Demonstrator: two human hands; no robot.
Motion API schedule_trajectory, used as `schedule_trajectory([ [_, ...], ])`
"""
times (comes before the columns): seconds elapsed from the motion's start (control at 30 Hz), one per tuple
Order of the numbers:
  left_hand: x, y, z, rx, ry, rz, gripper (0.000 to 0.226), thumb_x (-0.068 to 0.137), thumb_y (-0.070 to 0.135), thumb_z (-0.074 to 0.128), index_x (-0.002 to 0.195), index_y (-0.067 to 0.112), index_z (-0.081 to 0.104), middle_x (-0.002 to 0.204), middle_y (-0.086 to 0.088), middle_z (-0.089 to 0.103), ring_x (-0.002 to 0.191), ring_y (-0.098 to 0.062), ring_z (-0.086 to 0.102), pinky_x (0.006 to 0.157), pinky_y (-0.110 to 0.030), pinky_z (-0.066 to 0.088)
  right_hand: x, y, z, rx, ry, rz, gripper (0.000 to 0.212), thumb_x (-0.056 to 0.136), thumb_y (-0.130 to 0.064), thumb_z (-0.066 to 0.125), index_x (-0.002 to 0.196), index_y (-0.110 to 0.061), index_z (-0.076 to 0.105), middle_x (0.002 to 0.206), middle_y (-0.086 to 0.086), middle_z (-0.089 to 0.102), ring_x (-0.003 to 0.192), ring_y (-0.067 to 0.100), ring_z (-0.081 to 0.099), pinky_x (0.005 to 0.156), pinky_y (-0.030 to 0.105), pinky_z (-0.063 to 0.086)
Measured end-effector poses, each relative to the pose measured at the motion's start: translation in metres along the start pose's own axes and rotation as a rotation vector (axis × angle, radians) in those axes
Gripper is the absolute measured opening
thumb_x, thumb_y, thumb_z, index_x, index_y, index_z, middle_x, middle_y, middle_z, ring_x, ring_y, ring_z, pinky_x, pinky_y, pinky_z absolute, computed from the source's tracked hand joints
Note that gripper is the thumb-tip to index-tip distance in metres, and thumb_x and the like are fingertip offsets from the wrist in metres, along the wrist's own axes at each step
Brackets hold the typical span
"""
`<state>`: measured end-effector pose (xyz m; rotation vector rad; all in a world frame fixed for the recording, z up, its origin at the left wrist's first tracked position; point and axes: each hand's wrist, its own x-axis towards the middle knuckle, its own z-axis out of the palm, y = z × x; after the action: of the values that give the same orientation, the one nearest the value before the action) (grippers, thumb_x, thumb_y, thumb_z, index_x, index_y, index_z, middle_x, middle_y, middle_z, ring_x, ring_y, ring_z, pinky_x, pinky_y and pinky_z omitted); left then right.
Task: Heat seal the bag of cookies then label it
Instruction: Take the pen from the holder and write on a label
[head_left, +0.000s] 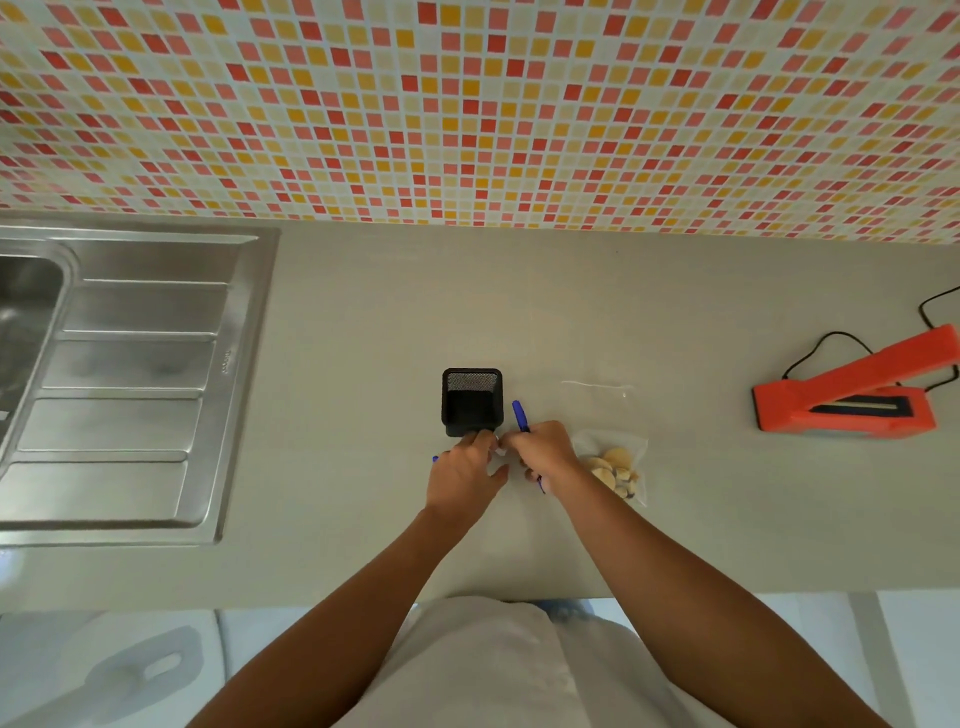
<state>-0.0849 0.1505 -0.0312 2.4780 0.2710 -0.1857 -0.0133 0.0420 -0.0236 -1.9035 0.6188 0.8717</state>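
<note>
A clear bag of cookies (615, 467) lies flat on the grey counter (363, 338), just right of my right hand. My right hand (543, 449) grips a blue pen (519, 413) whose top sticks up past the knuckles. My left hand (467, 475) is beside it, in front of a black mesh pen holder (471, 400). The fingertips of both hands meet on a small white label (500, 450). A small blue piece (435, 459) peeks out at the left hand's outer edge; what it is cannot be told. The orange heat sealer (841, 402) stands at the far right with its arm raised.
A steel sink with a ribbed drainer (135, 364) fills the left of the counter. The sealer's black cord (831, 343) loops behind it. A thin clear plastic strip (597, 385) lies behind the bag. The tiled wall (467, 104) bounds the back.
</note>
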Motion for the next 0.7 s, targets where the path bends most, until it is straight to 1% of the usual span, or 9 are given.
schedule_trajectory([
  [0.17,-0.0007,0.0006,0.006,0.036,0.082,-0.013,0.017,0.081,0.026,0.074,0.089,0.013,0.068,0.084,-0.003,0.072,0.064,-0.023,0.067,0.055,-0.022,0.036,-0.0005,0.0018,-0.0028,0.109,-0.046,0.019,0.011,0.073,-0.009,0.071,0.079,-0.004,0.063,0.07,0.013,0.048,0.046,0.016,0.035,0.042,0.025,0.025],
  [0.27,-0.0014,0.0001,0.0075,0.059,0.1,-0.015,0.013,0.08,0.024,0.074,0.083,0.013,0.069,0.076,-0.004,0.072,0.059,-0.024,0.066,0.053,-0.023,0.039,-0.0038,0.0023,-0.0026,0.143,-0.063,0.009,0.009,0.079,-0.008,0.068,0.08,-0.001,0.063,0.069,0.012,0.047,0.045,0.014,0.033,0.042,0.025,0.023],
  [0.37,-0.0018,0.0002,0.0062,0.046,0.102,-0.058,0.014,0.079,0.029,0.07,0.08,0.015,0.069,0.075,-0.002,0.072,0.061,-0.025,0.067,0.054,-0.026,0.046,-0.0052,0.0046,-0.0025,0.141,-0.08,-0.004,0.009,0.081,-0.009,0.068,0.081,-0.001,0.064,0.069,0.013,0.05,0.045,0.014,0.034,0.043,0.026,0.023],
  [0.5,-0.0031,0.0025,0.0036,0.018,0.115,-0.071,0.022,0.081,0.037,0.068,0.081,0.015,0.072,0.075,0.0,0.073,0.064,-0.022,0.067,0.057,-0.023,0.043,-0.0074,0.0061,-0.0023,0.12,-0.078,-0.012,0.009,0.08,-0.008,0.068,0.081,0.0,0.065,0.068,0.012,0.048,0.046,0.015,0.034,0.044,0.026,0.023],
  [0.6,-0.0025,0.0031,0.0037,0.023,0.077,-0.102,0.026,0.086,0.038,0.063,0.082,0.014,0.073,0.075,-0.002,0.073,0.068,-0.025,0.067,0.061,-0.031,0.053,-0.009,0.006,-0.0024,0.122,-0.071,-0.021,0.007,0.081,-0.006,0.067,0.079,0.0,0.062,0.063,0.011,0.047,0.046,0.015,0.033,0.045,0.026,0.021],
  [0.7,-0.0017,0.0017,0.0038,0.01,0.057,-0.121,0.028,0.085,0.041,0.061,0.083,0.016,0.073,0.076,-0.001,0.074,0.07,-0.024,0.068,0.065,-0.035,0.057,-0.0086,0.007,-0.002,0.121,-0.07,-0.024,0.007,0.081,-0.006,0.067,0.081,0.001,0.064,0.066,0.012,0.047,0.047,0.015,0.033,0.044,0.026,0.022],
])
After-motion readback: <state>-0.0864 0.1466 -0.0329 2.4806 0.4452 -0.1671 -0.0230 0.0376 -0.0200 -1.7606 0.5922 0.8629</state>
